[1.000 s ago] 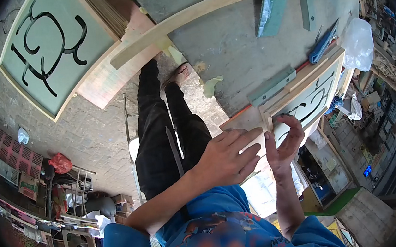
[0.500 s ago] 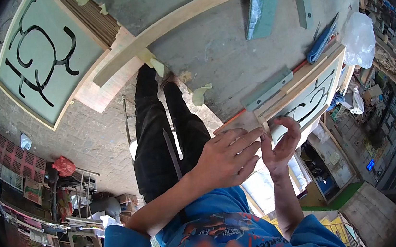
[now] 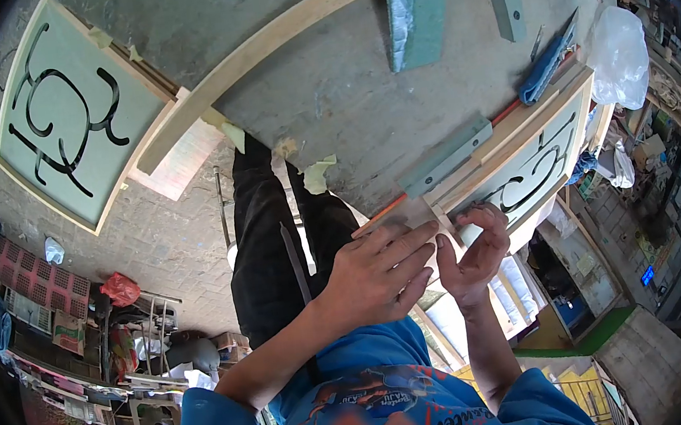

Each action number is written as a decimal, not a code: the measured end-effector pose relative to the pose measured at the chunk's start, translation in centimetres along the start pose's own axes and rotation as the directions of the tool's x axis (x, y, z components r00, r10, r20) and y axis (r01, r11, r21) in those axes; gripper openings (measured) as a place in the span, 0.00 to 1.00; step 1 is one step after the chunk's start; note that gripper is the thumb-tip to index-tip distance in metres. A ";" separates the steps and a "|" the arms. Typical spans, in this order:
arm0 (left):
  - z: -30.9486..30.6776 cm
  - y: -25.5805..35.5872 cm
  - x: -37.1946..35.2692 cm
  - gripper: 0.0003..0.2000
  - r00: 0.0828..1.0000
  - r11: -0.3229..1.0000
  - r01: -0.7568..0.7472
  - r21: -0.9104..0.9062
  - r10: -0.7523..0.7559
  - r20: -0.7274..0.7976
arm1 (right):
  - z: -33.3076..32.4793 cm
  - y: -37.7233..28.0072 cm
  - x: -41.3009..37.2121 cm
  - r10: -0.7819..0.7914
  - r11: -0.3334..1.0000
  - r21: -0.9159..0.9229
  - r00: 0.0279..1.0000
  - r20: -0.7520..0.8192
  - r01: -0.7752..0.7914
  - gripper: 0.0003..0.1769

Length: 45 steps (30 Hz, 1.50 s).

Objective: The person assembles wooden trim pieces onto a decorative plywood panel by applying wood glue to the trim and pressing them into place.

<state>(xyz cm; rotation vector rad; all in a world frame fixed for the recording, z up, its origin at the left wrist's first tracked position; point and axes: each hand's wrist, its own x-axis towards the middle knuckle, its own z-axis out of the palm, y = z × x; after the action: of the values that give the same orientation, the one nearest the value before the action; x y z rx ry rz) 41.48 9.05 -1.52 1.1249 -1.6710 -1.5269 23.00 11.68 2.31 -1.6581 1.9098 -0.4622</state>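
Beside the near corner of a framed panel (image 3: pixel 544 159) at the table's edge, the left hand (image 3: pixel 384 273) bends its fingers loosely toward the right, back uppermost, and whether they pinch anything is hidden. Close by, the right hand (image 3: pixel 474 255) curves its fingers upward, thumb apart from them with a gap between. Just past both hands, the panel shows black looping lines on a pale face, bordered by light wood. Alongside it lies a grey-green bar (image 3: pixel 447 160) with bolt holes, and farther along, a blue item (image 3: pixel 544 77) with a pointed end. The grey tabletop (image 3: pixel 329 106) is scuffed and stained, with scraps of yellowish tape (image 3: pixel 318 175) at its edge. Across it arcs a long wooden strip (image 3: pixel 257 49), near a green block (image 3: pixel 423 13) with a silvery side and another drilled green piece (image 3: pixel 503 0). Off to the left, a second framed panel (image 3: pixel 75 116) with similar lines stands out against brick paving (image 3: pixel 191 249). Farther out are a red bag (image 3: pixel 120 289) and a pink crate (image 3: pixel 39 277); on the right, a clear plastic bag (image 3: pixel 619 59) hangs near cluttered shelving.
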 end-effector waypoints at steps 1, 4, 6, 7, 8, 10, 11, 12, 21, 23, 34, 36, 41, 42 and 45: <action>0.1 -0.1 0.0 0.14 1.000 1.000 -0.006 0.000 0.006 -0.014 | 0.2 -0.1 0.1 0.022 0.998 0.055 0.997 -0.068 -0.018 0.29; 0.1 -0.1 -0.1 0.14 1.000 1.000 0.007 0.004 -0.007 -0.019 | 0.1 0.0 0.2 0.024 0.999 0.032 0.999 -0.043 -0.022 0.29; 0.0 0.0 0.2 0.14 1.000 1.000 -0.003 0.016 0.003 -0.025 | 0.1 0.2 0.0 0.026 0.999 0.020 0.999 -0.047 -0.025 0.29; -0.1 0.0 0.4 0.15 0.999 1.000 -0.008 0.024 0.009 -0.032 | 0.2 0.2 0.0 0.030 1.000 0.007 0.999 -0.046 -0.029 0.29; -0.1 0.1 0.4 0.15 1.000 1.000 -0.009 0.027 0.010 -0.029 | 0.2 0.3 0.0 0.031 0.999 0.010 0.998 -0.049 -0.031 0.29; 0.0 0.1 0.5 0.16 1.000 0.999 -0.001 0.033 0.001 -0.021 | 0.1 0.4 0.0 0.006 1.000 -0.013 0.999 -0.035 -0.007 0.29; 0.0 0.2 0.5 0.16 1.000 0.999 0.000 0.034 0.000 -0.018 | 0.1 0.4 0.0 0.009 1.000 -0.012 0.999 -0.035 -0.010 0.29; 0.0 0.2 0.6 0.16 1.000 0.999 -0.001 0.039 0.002 -0.023 | 0.0 0.3 0.0 0.018 1.000 -0.008 0.999 -0.026 -0.018 0.29; 0.3 0.0 0.6 0.14 0.995 0.998 0.064 0.023 -0.062 -0.076 | 0.1 0.3 0.0 0.004 1.000 -0.027 1.000 -0.013 -0.005 0.32; 0.4 0.1 0.8 0.14 0.994 0.998 0.065 0.021 -0.063 -0.093 | 0.1 0.3 0.1 -0.003 1.000 -0.022 1.000 -0.019 0.003 0.33; 1.0 0.3 0.2 0.11 0.988 0.995 0.084 0.043 -0.078 -0.135 | -0.2 -0.2 -0.3 0.008 0.993 0.121 0.998 -0.064 0.000 0.35; 0.7 1.2 -0.1 0.10 0.989 0.992 0.106 0.067 -0.098 -0.115 | -0.3 0.1 -1.4 0.023 0.980 0.201 0.990 -0.141 0.005 0.32; 0.7 2.8 -1.5 0.09 0.987 0.988 0.128 0.088 -0.118 -0.110 | -2.0 2.0 -4.2 0.020 0.989 0.146 0.985 -0.169 0.005 0.14; 1.0 2.6 -2.0 0.08 0.979 0.985 0.156 0.080 -0.143 -0.144 | -2.6 1.1 -3.4 0.038 0.997 0.070 0.986 -0.162 -0.026 0.14; 1.9 2.3 -2.3 0.07 0.962 0.979 0.171 0.107 -0.142 -0.234 | -2.4 1.9 -2.6 -0.068 0.997 0.035 0.995 -0.073 0.071 0.20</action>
<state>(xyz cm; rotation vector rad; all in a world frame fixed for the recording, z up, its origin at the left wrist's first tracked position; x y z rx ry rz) 40.46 11.86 0.73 1.4716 -1.5722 -1.3424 20.17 14.31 3.54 -1.7093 1.8878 -0.5891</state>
